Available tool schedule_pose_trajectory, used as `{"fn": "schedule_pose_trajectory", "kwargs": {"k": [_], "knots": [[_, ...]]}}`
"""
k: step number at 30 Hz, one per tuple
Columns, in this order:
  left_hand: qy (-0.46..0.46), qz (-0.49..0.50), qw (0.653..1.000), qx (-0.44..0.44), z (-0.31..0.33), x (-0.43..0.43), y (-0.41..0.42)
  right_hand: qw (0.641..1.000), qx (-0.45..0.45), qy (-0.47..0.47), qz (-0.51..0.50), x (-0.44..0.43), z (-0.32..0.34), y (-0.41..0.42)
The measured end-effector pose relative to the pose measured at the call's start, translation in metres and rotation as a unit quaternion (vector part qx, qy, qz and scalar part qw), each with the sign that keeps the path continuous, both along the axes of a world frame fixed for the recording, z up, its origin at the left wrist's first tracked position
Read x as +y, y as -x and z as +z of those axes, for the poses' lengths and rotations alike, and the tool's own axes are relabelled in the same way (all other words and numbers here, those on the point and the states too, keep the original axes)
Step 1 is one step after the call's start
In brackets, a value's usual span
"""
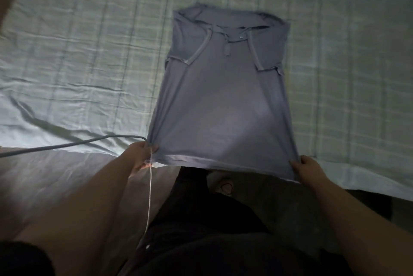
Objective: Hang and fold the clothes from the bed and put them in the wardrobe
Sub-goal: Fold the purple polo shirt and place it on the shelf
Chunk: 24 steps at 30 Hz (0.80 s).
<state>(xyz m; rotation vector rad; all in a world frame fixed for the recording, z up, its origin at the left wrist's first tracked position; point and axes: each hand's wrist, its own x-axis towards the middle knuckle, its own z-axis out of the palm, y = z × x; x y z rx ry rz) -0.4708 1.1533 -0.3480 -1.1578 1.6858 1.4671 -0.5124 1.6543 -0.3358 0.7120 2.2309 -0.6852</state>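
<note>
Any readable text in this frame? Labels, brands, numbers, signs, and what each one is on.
No text can be read in this view.
polo shirt: plain fabric, no print, logo or tag visible; the collar area is blurred.
bed sheet: checked pattern only, no writing.

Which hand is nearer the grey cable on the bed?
Left. The left hand grips a hem corner of the shirt right beside the end of the cable; the right hand holds the opposite corner, across the shirt from it.
</note>
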Motion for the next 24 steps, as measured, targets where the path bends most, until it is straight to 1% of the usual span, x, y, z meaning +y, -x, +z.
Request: {"fn": "schedule_pose_trajectory", "kwargs": {"k": [3,7,10,13,15,16,20,22,23,24], "knots": [[-0.028,-0.003,1.0,0.007,0.028,-0.002,-0.006,1.0,0.011,0.001,-0.011,0.008,0.024,-0.005],[-0.053,0.039,0.998,-0.019,0.055,-0.012,-0.033,0.998,0.022,0.001,-0.062,0.018,0.051,-0.025],[-0.114,0.103,0.988,-0.025,0.067,-0.017,-0.052,0.99,0.028,0.034,-0.137,0.022,0.067,-0.04],[-0.124,0.143,0.982,-0.004,0.072,-0.02,-0.053,0.962,0.04,0.105,-0.25,0.02,0.075,-0.04],[-0.111,0.14,0.984,0.014,0.074,-0.019,-0.039,0.935,0.047,0.152,-0.318,0.015,0.08,-0.028],[-0.112,0.144,0.983,0.022,0.076,-0.018,-0.029,0.926,0.049,0.162,-0.337,0.013,0.083,-0.02],[-0.136,0.143,0.977,0.081,0.085,-0.022,0.026,0.909,0.054,0.184,-0.369,0.004,0.092,0.027],[-0.153,0.101,0.977,0.112,0.09,-0.029,0.056,0.909,0.065,0.182,-0.368,-0.003,0.095,0.055],[-0.148,0.082,0.979,0.117,0.092,-0.031,0.071,0.909,0.073,0.183,-0.368,-0.007,0.096,0.069],[-0.129,0.084,0.982,0.114,0.093,-0.032,0.087,0.905,0.081,0.188,-0.373,-0.012,0.098,0.084]]}}
